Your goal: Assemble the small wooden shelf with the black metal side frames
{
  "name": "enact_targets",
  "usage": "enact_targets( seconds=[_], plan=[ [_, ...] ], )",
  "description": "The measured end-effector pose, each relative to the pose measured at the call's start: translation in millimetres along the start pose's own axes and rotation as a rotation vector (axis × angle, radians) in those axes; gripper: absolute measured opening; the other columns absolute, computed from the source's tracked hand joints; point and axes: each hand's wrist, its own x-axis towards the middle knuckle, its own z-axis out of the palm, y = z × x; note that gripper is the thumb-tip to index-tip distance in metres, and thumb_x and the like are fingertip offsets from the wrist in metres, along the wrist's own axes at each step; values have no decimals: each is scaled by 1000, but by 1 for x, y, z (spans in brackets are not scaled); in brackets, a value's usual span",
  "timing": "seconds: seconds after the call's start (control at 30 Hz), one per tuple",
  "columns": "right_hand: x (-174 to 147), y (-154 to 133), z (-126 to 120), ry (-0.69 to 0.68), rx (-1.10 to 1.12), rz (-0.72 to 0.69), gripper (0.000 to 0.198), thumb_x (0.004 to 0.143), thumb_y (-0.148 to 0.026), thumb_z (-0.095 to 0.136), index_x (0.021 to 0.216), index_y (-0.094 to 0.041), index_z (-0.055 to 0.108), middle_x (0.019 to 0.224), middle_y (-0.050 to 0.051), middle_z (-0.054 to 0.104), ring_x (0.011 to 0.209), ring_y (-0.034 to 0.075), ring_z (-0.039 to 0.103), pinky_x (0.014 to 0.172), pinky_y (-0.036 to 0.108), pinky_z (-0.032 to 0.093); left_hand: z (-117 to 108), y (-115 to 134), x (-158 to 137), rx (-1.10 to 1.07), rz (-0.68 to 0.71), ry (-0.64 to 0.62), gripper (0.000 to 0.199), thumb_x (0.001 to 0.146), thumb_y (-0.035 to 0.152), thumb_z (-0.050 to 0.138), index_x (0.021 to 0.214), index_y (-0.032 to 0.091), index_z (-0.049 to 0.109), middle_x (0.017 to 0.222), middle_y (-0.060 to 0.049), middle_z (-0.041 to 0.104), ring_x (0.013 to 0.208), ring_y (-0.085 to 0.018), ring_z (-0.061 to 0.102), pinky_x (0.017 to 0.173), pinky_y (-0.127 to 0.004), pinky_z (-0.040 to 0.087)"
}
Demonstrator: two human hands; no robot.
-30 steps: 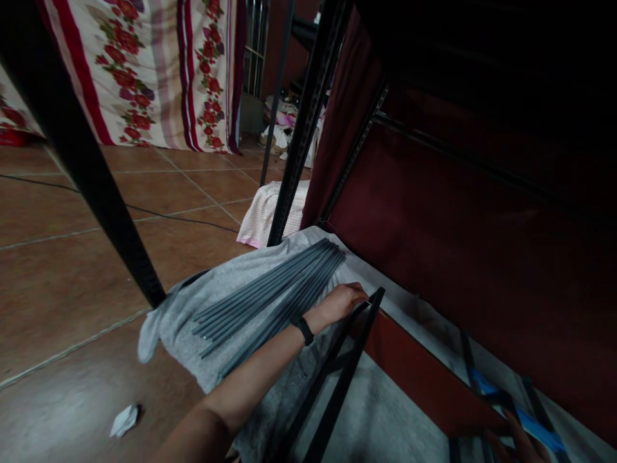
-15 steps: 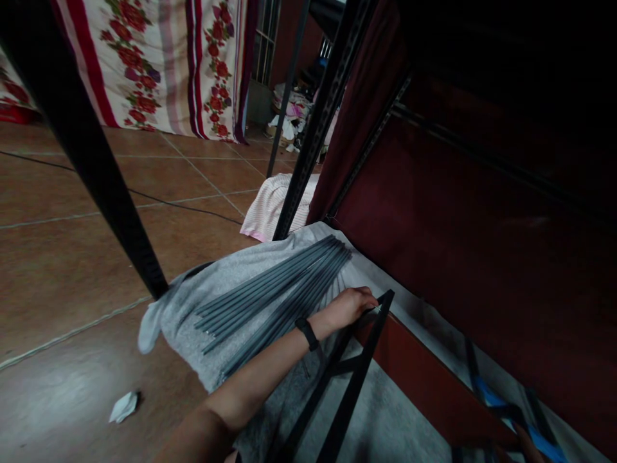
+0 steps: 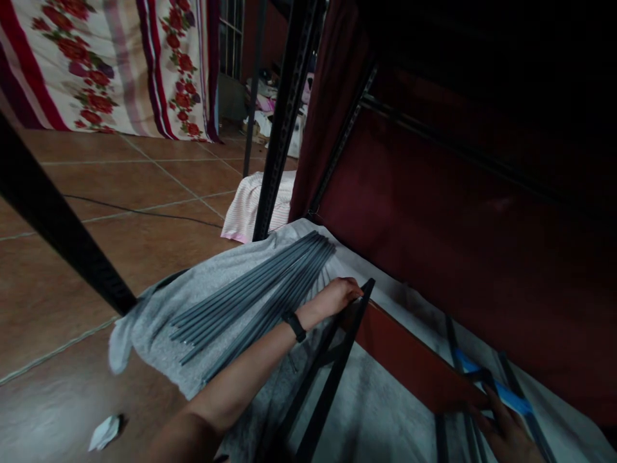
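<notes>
My left hand (image 3: pixel 339 295), with a black watch (image 3: pixel 294 326) on its wrist, pinches at the top end of a black metal frame (image 3: pixel 344 347). Whatever sits between its fingertips is too small to make out. Against that frame end stands a reddish-brown board (image 3: pixel 400 357), set on edge. My right hand (image 3: pixel 511 429) is at the lower right in dim light, its fingers apart, close to the board's other end and a second black frame (image 3: pixel 475 373) with blue on it. Beside my left forearm lies a bundle of grey rods (image 3: pixel 255 289) on a grey cloth (image 3: pixel 154 334).
Black slotted posts rise at the left (image 3: pixel 62 225) and beyond the rods (image 3: pixel 279 122). A dark red curtain (image 3: pixel 457 212) hangs along the right. A crumpled white scrap (image 3: pixel 105 432) lies on the tiled floor (image 3: pixel 159 251). Farther back hangs a flowered cloth (image 3: pixel 120 71).
The view has swung to the right, so everything sits farther left. My right hand has come further into view at the lower right. My left hand stays at the frame's end.
</notes>
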Motion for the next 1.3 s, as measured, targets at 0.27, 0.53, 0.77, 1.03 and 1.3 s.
enact_targets(
  seconds=[0.27,0.53,0.77,1.03,1.3],
  plan=[
    [3,44,40,-13,178,234,73,84,-63,43,143,-21,46,121,16,58,103,34,68,90,51,55,0,7,3,-29,-242,15,27,79,7,52,86,14,77,85,-6,75,75,-15,66,70,-23,50],
    [7,32,47,213,21,-271,53,96,-44,42,146,-25,43,146,13,51,134,33,50,112,58,38,6,-9,9,-176,-425,78,20,74,8,59,79,15,77,74,-4,74,65,-14,64,64,-23,50],
    [49,-32,32,-9,169,-354,52,99,-45,39,146,-23,45,142,10,57,132,27,54,110,46,45,5,3,10,-520,-588,181,9,70,8,69,70,14,75,66,-4,71,62,-14,64,64,-24,53],
    [75,-52,29,-115,362,-347,41,98,-38,40,130,-24,61,130,8,67,117,25,65,99,43,53,2,19,9,-676,-717,285,9,72,11,78,78,11,72,72,-8,72,68,-16,70,73,-30,59],
    [69,-49,32,-149,408,-318,40,97,-39,42,129,-26,62,131,5,66,119,24,63,102,41,51,9,25,9,-763,-791,417,12,71,3,78,78,9,70,69,-7,71,65,-14,69,70,-26,59]
  ],
)
